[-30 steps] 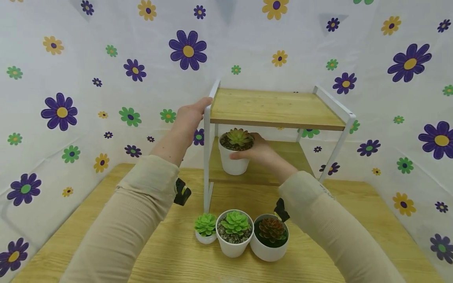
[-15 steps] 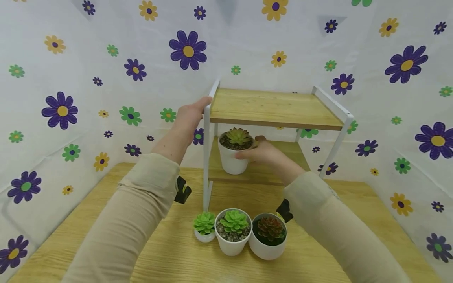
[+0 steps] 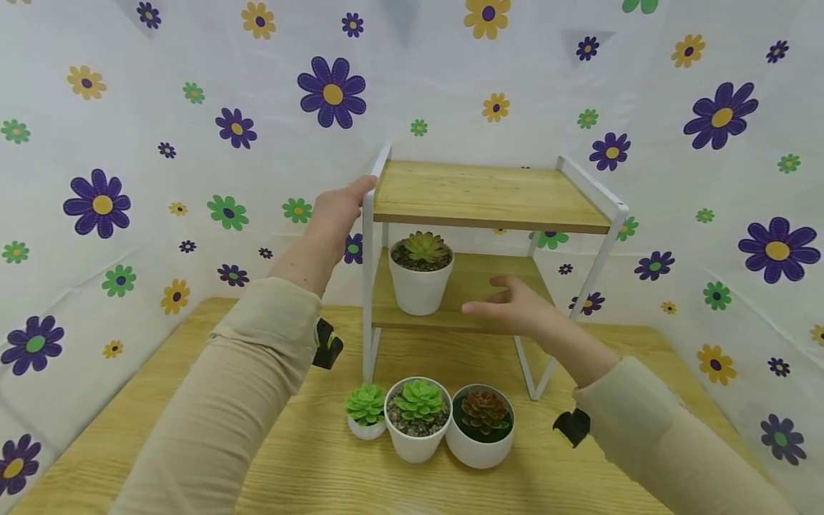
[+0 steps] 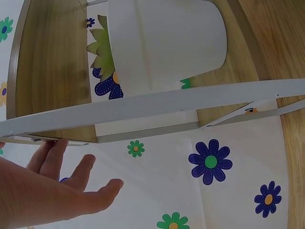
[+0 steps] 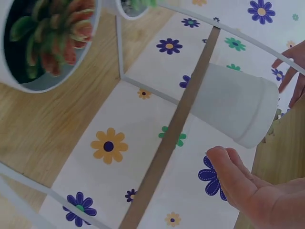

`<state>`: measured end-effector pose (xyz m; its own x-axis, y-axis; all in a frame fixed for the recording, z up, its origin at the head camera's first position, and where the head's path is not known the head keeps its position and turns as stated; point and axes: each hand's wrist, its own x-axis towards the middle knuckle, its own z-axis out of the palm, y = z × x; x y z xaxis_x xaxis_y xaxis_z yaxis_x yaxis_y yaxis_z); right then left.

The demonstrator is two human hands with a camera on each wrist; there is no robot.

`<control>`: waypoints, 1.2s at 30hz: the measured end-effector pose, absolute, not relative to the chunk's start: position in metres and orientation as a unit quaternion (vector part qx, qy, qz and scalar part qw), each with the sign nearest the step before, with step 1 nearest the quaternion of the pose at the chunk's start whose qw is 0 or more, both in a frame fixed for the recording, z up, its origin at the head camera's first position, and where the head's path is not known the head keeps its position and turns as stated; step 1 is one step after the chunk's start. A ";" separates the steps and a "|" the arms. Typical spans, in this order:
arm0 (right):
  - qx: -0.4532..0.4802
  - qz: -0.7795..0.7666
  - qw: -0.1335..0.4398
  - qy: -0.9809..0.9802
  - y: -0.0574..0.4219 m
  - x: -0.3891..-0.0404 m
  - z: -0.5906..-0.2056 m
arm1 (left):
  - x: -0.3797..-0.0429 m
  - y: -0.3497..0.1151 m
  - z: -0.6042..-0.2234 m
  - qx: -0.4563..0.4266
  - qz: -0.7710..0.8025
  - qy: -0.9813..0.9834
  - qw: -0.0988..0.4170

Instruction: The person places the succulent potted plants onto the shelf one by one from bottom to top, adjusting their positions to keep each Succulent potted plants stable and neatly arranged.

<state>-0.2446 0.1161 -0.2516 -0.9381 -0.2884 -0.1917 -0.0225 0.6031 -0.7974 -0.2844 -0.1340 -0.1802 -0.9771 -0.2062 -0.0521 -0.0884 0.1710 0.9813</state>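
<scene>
A potted succulent with yellow-green, red-tipped leaves in a white pot stands upright on the left part of the lower shelf board. My right hand is to the right of this pot, apart from it, with thumb and fingers spread and nothing between them. At the top left of the two-tier shelf, my left hand touches the white frame. In the left wrist view, fingertips of the left hand rest on the frame while the other fingers stick out loosely.
In front of the shelf, three more white pots stand in a row on the wooden table: a small green succulent, a larger green one and a reddish one. The upper board overhangs the shelved pot. Flowered cloth surrounds the table.
My right hand has let go of the succulent pot and moved right and down, away from it. The pot stays on the lower board. My left hand stays at the frame.
</scene>
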 end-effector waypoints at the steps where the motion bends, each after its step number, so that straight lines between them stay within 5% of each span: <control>1: -0.090 -0.440 0.152 0.880 0.120 -0.241 -0.254 | -0.284 -0.134 -0.180 0.096 -0.637 -0.764 0.046; 16: -0.099 -0.451 0.168 0.871 0.170 -0.201 -0.300 | -0.282 -0.134 -0.178 0.091 -0.637 -0.764 0.049; 36: -0.111 -0.447 0.196 0.866 0.175 -0.188 -0.378 | -0.281 -0.132 -0.178 0.094 -0.639 -0.762 0.040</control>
